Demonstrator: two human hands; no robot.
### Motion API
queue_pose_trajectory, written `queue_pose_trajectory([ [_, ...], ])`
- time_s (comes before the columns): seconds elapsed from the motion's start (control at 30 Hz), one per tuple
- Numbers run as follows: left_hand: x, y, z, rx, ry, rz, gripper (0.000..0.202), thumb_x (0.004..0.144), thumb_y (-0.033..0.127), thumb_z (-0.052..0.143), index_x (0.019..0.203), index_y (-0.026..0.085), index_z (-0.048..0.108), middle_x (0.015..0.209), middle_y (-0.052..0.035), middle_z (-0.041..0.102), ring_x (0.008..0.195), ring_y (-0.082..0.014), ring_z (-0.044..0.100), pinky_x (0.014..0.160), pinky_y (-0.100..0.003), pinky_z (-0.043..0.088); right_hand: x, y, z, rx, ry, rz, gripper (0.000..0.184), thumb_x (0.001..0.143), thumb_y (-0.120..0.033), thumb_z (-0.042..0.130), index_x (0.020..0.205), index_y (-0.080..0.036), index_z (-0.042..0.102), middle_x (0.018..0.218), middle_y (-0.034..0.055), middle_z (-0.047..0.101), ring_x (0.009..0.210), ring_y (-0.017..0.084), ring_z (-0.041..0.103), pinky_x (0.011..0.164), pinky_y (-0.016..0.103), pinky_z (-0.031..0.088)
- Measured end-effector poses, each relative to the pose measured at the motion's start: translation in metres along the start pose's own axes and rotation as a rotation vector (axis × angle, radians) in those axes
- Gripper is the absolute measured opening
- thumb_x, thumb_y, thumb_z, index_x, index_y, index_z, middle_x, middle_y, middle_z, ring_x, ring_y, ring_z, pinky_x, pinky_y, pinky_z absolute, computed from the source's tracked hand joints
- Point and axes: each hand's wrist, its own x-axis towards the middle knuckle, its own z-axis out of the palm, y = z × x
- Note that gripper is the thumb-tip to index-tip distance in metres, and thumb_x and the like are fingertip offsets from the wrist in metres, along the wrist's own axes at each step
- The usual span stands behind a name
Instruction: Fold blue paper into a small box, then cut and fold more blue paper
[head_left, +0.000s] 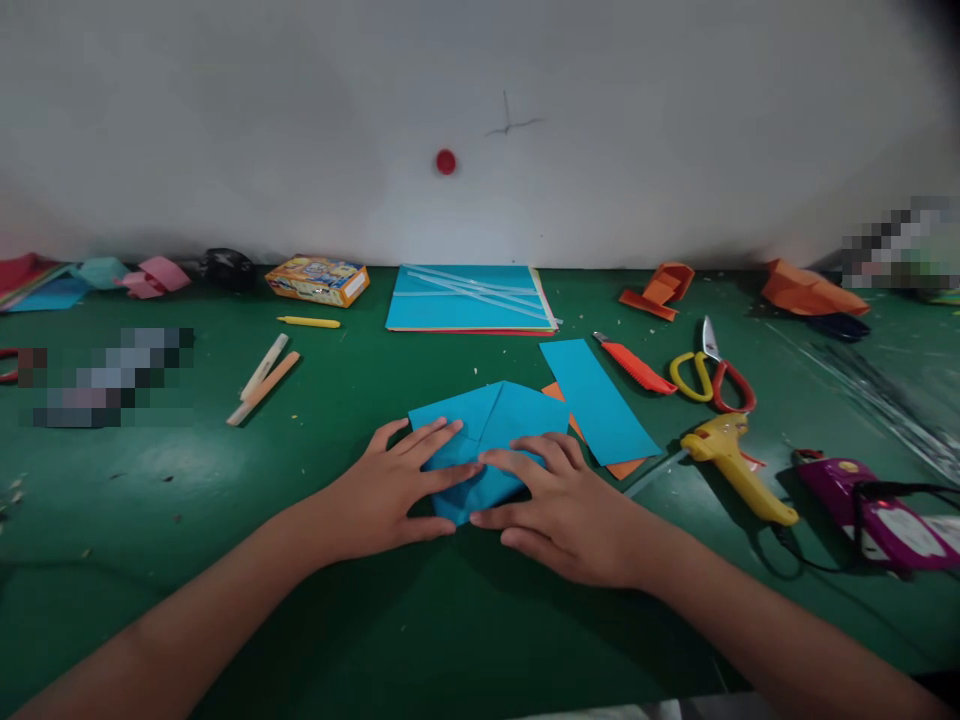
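A folded sheet of blue paper (499, 415) lies on the green table in front of me, with crease lines meeting near its middle. My left hand (397, 480) rests on its left side, fingers stretched out across the paper. From the right, my right hand (559, 500) presses on the lower part, its fingers spread and slightly bent over a fold. Parts of the paper's lower edge are hidden under both hands. Just right of it, a blue paper strip (600, 400) overlaps an orange paper piece (628, 467).
A yellow glue gun (739, 465), scissors (712, 370), an orange cutter knife (637, 367) and a purple device (874, 510) with a cord sit to the right. Behind are a paper stack (465, 310) and a small box (319, 280). Leftward lie sticks (266, 380) and a yellow crayon-like stick (309, 322).
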Motion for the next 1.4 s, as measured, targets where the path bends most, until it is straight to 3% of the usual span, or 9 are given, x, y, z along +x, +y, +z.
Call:
queue_pose_trajectory([
  [0.2,0.001,0.002,-0.002,-0.002,-0.052,-0.014,0.066,0.098,0.06,0.063,0.158,0.048,0.039,0.174,-0.0091,0.02,0.156,-0.04,0.027,0.12,-0.065,0.017,-0.005,0.011,-0.015,0.037,-0.02,0.1,0.037,0.11,-0.042,0.041,0.119,-0.041,0.078,0.162,0.0014,0.043,0.143,0.04,0.035,0.112,0.071,0.026],
  [0.3,0.002,0.002,-0.004,-0.006,-0.071,-0.022,0.066,0.099,0.06,0.062,0.159,0.049,0.036,0.174,-0.0088,0.02,0.157,-0.0403,0.026,0.12,-0.066,0.017,-0.01,0.023,-0.021,0.062,-0.032,0.155,0.039,0.109,-0.046,0.042,0.111,-0.042,0.081,0.162,-0.0007,0.043,0.144,0.039,0.034,0.111,0.068,0.03],
  [0.5,0.003,0.002,-0.007,0.0,-0.098,-0.034,0.065,0.1,0.061,0.06,0.159,0.05,0.035,0.175,-0.0073,0.015,0.157,-0.0415,0.024,0.119,-0.067,0.018,-0.022,0.051,-0.035,0.14,-0.078,0.256,0.043,0.107,-0.052,0.042,0.104,-0.042,0.084,0.166,-0.0057,0.037,0.149,0.041,0.026,0.116,0.07,0.026],
  [0.77,0.002,0.0,-0.004,-0.003,-0.043,-0.006,0.064,0.1,0.06,0.059,0.159,0.049,0.036,0.175,-0.0041,0.016,0.156,-0.0403,0.028,0.122,-0.062,0.015,-0.029,0.063,-0.043,0.177,-0.093,0.256,0.047,0.107,-0.052,0.04,0.102,-0.038,0.085,0.159,-0.0013,0.047,0.145,0.04,0.032,0.115,0.066,0.032],
  [1.07,0.002,0.002,-0.008,-0.015,-0.091,-0.018,0.064,0.101,0.059,0.057,0.16,0.049,0.034,0.175,-0.008,0.016,0.157,-0.0416,0.023,0.119,-0.069,0.018,-0.031,0.067,-0.041,0.188,-0.056,0.213,0.046,0.108,-0.05,0.042,0.101,-0.034,0.085,0.155,0.0022,0.052,0.144,0.038,0.036,0.113,0.064,0.037],
  [1.23,0.002,0.002,-0.012,-0.035,-0.09,-0.008,0.064,0.1,0.056,0.061,0.159,0.048,0.037,0.174,-0.0084,0.018,0.157,-0.0429,0.025,0.119,-0.07,0.019,-0.034,0.079,-0.04,0.087,0.055,0.155,0.033,0.105,-0.039,0.049,0.104,-0.028,0.08,0.143,0.0068,0.061,0.137,0.033,0.046,0.112,0.058,0.039],
  [1.4,-0.002,-0.001,-0.021,-0.082,-0.113,0.025,0.066,0.099,0.05,0.064,0.159,0.045,0.038,0.174,-0.0082,0.02,0.156,-0.0423,0.026,0.12,-0.07,0.018,-0.035,0.09,-0.036,0.068,0.171,0.208,0.023,0.099,-0.029,0.054,0.117,-0.023,0.068,0.128,0.0103,0.07,0.124,0.03,0.059,0.106,0.051,0.047],
])
